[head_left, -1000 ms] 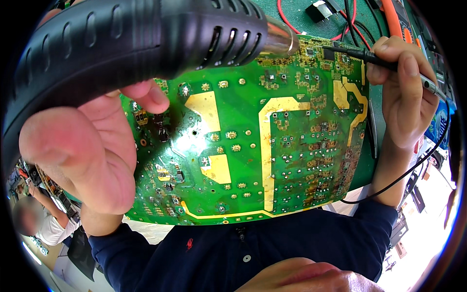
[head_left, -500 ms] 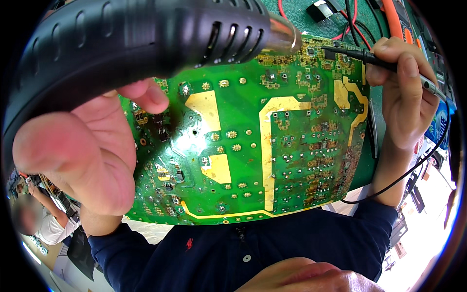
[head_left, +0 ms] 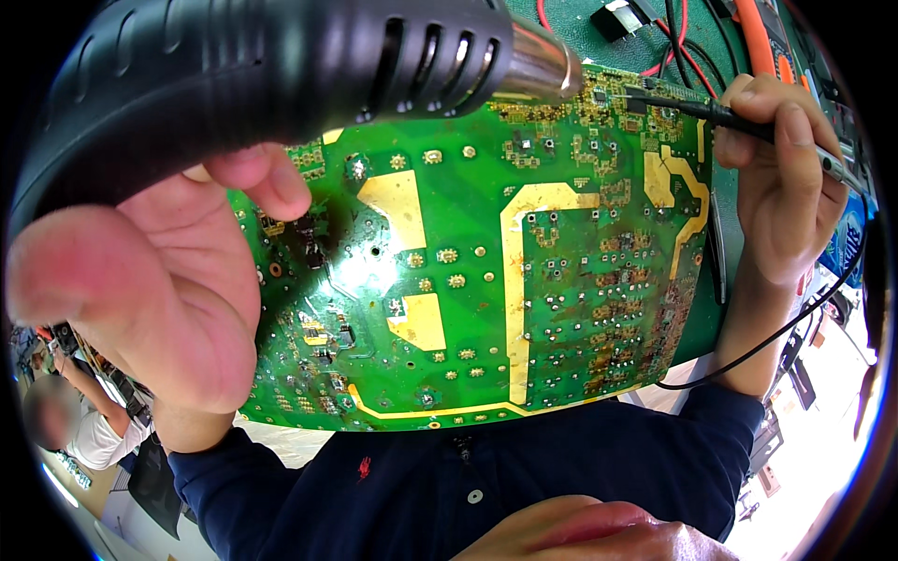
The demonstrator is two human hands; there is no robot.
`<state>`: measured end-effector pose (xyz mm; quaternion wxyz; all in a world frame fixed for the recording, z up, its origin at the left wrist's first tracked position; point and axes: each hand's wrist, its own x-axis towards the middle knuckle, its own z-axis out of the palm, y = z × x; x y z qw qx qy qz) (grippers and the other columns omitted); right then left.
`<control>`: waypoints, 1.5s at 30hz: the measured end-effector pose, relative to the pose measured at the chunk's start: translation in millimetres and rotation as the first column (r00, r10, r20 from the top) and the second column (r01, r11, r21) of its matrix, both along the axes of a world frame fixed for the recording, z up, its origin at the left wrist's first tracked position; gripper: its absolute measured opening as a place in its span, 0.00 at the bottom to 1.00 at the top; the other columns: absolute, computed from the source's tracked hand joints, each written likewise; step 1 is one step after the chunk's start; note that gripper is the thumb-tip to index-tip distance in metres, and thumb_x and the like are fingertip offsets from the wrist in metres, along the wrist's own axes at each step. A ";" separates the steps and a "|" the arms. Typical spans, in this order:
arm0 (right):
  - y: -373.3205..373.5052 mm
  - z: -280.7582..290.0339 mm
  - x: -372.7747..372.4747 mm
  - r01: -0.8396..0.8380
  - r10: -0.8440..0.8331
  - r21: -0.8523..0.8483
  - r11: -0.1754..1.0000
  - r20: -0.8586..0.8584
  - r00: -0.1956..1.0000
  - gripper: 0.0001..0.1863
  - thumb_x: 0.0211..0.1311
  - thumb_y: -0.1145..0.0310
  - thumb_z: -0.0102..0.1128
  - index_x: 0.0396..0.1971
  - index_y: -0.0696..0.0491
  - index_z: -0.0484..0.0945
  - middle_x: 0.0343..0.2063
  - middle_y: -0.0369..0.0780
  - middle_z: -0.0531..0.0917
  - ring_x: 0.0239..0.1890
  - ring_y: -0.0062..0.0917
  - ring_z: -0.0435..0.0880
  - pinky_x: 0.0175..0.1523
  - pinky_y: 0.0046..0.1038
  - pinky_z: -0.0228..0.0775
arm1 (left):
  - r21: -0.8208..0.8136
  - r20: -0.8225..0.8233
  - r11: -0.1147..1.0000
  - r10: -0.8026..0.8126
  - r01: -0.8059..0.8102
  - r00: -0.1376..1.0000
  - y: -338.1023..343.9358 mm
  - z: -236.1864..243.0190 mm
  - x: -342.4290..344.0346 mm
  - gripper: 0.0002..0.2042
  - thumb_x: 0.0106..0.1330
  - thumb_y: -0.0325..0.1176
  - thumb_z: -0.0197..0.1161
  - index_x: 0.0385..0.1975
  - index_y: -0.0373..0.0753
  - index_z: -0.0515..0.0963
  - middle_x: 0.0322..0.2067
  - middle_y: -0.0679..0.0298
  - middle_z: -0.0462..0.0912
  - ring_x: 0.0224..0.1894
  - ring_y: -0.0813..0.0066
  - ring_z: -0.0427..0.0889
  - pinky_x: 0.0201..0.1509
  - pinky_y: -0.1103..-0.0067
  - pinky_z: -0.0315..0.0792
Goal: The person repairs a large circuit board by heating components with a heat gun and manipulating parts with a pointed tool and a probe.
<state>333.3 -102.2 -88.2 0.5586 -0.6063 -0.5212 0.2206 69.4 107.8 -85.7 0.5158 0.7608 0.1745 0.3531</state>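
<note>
A large green circuit board point(head_left: 458, 215) with bare gold areas and many small parts lies before me. My left hand point(head_left: 178, 290) holds a black hot air gun point(head_left: 253, 93), its palm turned up and its thumb sticking out; part of the grip is hidden. The gun's metal nozzle point(head_left: 547, 65) points at the board's far right part. In my right hand point(head_left: 786, 178), fingers closed on it, is a slim black test probe point(head_left: 711, 110) with a black cable. The probe's tip is at a dark square chip point(head_left: 636, 103) near the nozzle; I cannot tell whether it touches.
A green mat point(head_left: 580, 28) lies under the board. Beyond are red and black wires point(head_left: 687, 51), a black block-shaped part point(head_left: 622, 17) and an orange-edged tool point(head_left: 756, 37). A thin dark metal tool point(head_left: 717, 248) lies by the board's right edge. Another person point(head_left: 79, 411) is at far left.
The hot air gun and my left hand have shifted slightly left and nearer. My right hand has moved a little to the right, the probe tip staying by the chip.
</note>
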 end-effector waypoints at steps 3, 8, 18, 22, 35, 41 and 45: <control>-0.5 1.7 -1.1 -0.035 0.036 0.013 0.999 -0.042 0.998 0.15 0.67 0.70 0.38 0.36 0.65 0.73 0.33 0.45 0.76 0.28 0.21 0.69 0.32 0.20 0.61 | -0.060 0.082 0.995 -0.078 0.083 0.994 4.5 -4.1 -2.3 0.37 0.64 0.60 0.44 0.56 0.27 0.60 0.58 0.42 0.61 0.36 0.83 0.74 0.33 0.88 0.68; 0.9 2.1 -4.1 -0.016 0.016 0.002 1.000 0.026 1.000 0.15 0.67 0.70 0.39 0.35 0.65 0.73 0.32 0.45 0.76 0.26 0.21 0.69 0.32 0.20 0.61 | -0.050 0.111 0.991 -0.119 0.125 0.987 8.0 -6.5 -3.1 0.37 0.64 0.60 0.44 0.57 0.28 0.60 0.58 0.40 0.60 0.36 0.83 0.74 0.34 0.88 0.69; -1.5 2.1 1.4 -0.018 0.017 0.004 1.000 0.105 0.994 0.15 0.66 0.71 0.39 0.35 0.65 0.73 0.30 0.45 0.75 0.25 0.21 0.68 0.32 0.21 0.61 | -0.052 0.130 0.989 -0.130 0.138 0.983 7.0 -7.9 -2.8 0.36 0.64 0.60 0.42 0.56 0.30 0.63 0.57 0.39 0.62 0.35 0.82 0.75 0.34 0.88 0.70; -2.2 1.6 0.0 0.013 -0.013 0.002 1.000 0.064 0.998 0.15 0.66 0.70 0.39 0.35 0.66 0.73 0.29 0.45 0.75 0.25 0.21 0.68 0.32 0.20 0.61 | -0.074 0.134 0.979 -0.180 0.191 0.975 9.3 -7.3 -3.3 0.34 0.65 0.59 0.42 0.53 0.31 0.68 0.57 0.39 0.62 0.38 0.80 0.77 0.34 0.87 0.70; 0.2 13.7 -20.5 0.043 -0.052 0.032 0.999 0.399 0.915 0.14 0.65 0.70 0.42 0.33 0.66 0.74 0.26 0.46 0.76 0.21 0.23 0.69 0.24 0.20 0.58 | -0.059 0.102 0.975 -0.210 0.216 0.972 5.7 -10.1 10.6 0.33 0.65 0.59 0.42 0.52 0.31 0.69 0.57 0.39 0.62 0.39 0.79 0.77 0.35 0.87 0.70; 4.8 23.4 -25.3 -0.079 0.089 -0.042 0.996 0.505 0.858 0.14 0.65 0.69 0.43 0.33 0.66 0.74 0.26 0.47 0.77 0.19 0.23 0.69 0.24 0.21 0.58 | -0.052 0.085 0.973 -0.221 0.225 0.972 8.4 -5.9 0.6 0.33 0.65 0.59 0.42 0.52 0.31 0.69 0.57 0.39 0.62 0.39 0.79 0.77 0.35 0.87 0.71; 6.1 21.6 -29.2 -0.108 0.088 -0.003 0.994 0.597 0.797 0.14 0.65 0.69 0.45 0.33 0.66 0.74 0.20 0.44 0.75 0.17 0.22 0.69 0.24 0.22 0.59 | -0.050 0.077 0.970 -0.234 0.238 0.969 8.3 -7.6 0.7 0.33 0.65 0.59 0.42 0.52 0.31 0.69 0.57 0.39 0.62 0.40 0.78 0.77 0.35 0.87 0.71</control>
